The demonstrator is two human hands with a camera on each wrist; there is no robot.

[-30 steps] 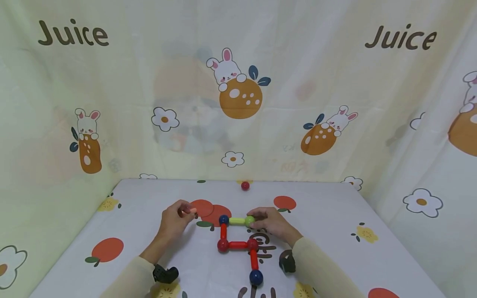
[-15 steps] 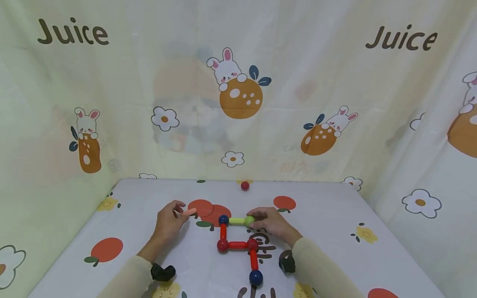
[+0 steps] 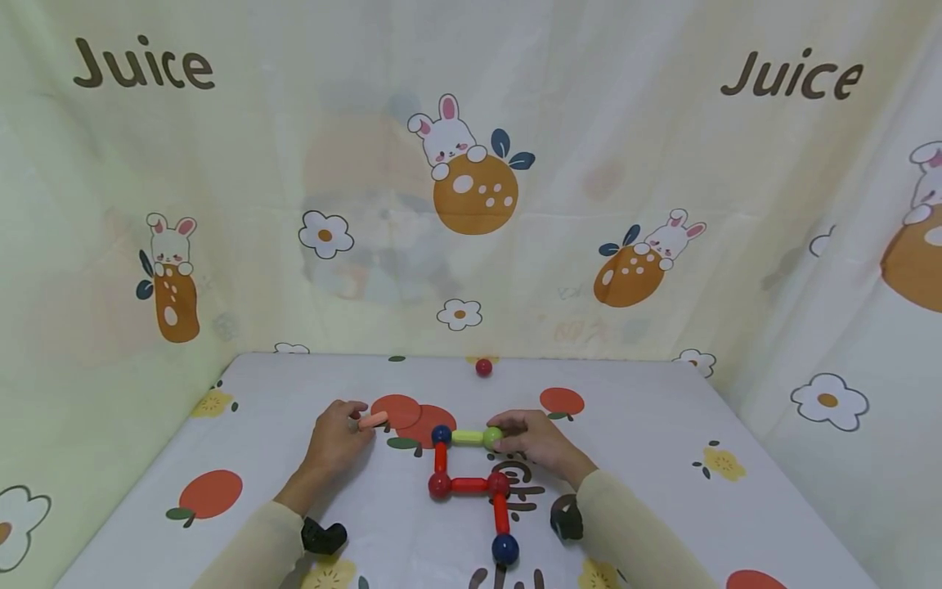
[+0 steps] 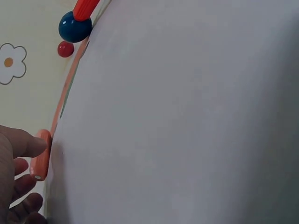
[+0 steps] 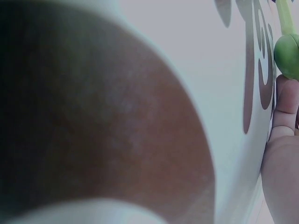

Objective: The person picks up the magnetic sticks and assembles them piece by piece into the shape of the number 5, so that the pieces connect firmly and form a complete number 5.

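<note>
On the left of the head view, my left hand (image 3: 337, 440) pinches a short salmon-coloured rod (image 4: 41, 156) between thumb and fingers, just above the cloth. My right hand (image 3: 540, 442) grips a green ball (image 3: 492, 438) at the end of a light green rod (image 3: 467, 438). That rod joins a dark blue ball (image 3: 441, 434), the corner of a stepped chain of balls and rods. From there a red rod (image 3: 441, 458) leads to a red ball (image 3: 440, 485), then another red rod (image 3: 469, 486) and red ball (image 3: 498, 484). A last red rod ends at a second blue ball (image 3: 505, 549).
A loose red ball (image 3: 483, 368) lies near the back edge of the table. The white tablecloth (image 3: 633, 442) carries printed fruit and lettering. A printed curtain (image 3: 368, 147) hangs behind and along both sides.
My left hand has drawn back slightly to the left, and more of the salmon rod now shows from its fingers. The right hand and the chain stay where they were.
</note>
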